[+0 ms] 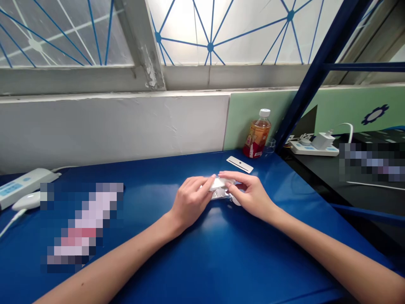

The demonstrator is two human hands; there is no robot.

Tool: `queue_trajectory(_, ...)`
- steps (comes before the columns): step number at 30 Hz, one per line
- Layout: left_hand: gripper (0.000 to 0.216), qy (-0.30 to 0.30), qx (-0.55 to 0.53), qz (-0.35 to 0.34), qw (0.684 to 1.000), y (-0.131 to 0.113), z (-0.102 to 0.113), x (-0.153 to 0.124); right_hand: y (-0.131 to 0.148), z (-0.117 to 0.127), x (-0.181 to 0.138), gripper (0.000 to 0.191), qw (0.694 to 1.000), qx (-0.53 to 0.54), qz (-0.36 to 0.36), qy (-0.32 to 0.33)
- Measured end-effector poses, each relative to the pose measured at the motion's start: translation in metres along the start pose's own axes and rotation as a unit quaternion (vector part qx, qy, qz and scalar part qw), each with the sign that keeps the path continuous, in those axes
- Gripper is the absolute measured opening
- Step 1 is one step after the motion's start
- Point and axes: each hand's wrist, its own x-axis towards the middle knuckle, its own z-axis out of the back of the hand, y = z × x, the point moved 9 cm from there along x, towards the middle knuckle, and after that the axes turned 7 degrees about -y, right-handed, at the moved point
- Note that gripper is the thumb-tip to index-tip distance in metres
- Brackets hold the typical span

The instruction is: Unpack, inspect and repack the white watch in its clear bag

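Both my hands meet over the middle of the blue table. My left hand and my right hand pinch a small white object in a clear plastic wrapper between their fingertips, just above the table surface. The fingers of both hands are curled and pressed onto it. Most of the object is hidden behind the fingers. A flat white card lies on the table a little behind my right hand.
A bottle of amber drink stands at the back right by a green panel. A white power strip with a plugged charger sits on the black shelf to the right. Another power strip and a white mouse-shaped item lie far left.
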Motion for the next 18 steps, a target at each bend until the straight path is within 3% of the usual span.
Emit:
queue_trajectory(3, 0.028, 0.012, -0.001, -0.012, 1.000, -0.003, -0.003, -0.001, 0.009, 0.002, -0.003, 0.024, 0.994, -0.063, 0.088, -0.020)
queue_trajectory(6, 0.027, 0.010, -0.006, -0.008, 1.000, -0.003, -0.004, -0.001, 0.017, 0.001, -0.006, 0.025, 0.976, -0.106, 0.192, 0.003)
queue_trajectory(8, 0.029, 0.019, -0.012, 0.013, 1.000, 0.001, -0.006, -0.001, 0.017, 0.003, -0.004, 0.026, 0.970, -0.104, 0.217, 0.020)
queue_trajectory(13, 0.061, 0.131, -0.022, 0.091, 0.987, 0.015, -0.026, -0.008, 0.006, 0.025, 0.015, 0.022, 0.979, -0.103, 0.177, -0.023)
queue_trajectory(15, 0.063, 0.179, -0.033, 0.108, 0.977, 0.018, -0.034, -0.012, 0.000, 0.031, 0.021, 0.021, 0.982, -0.109, 0.148, -0.034)
queue_trajectory(18, 0.054, 0.203, -0.048, 0.126, 0.970, 0.021, -0.037, -0.013, -0.009, 0.032, 0.025, 0.021, 0.985, -0.119, 0.125, -0.018)
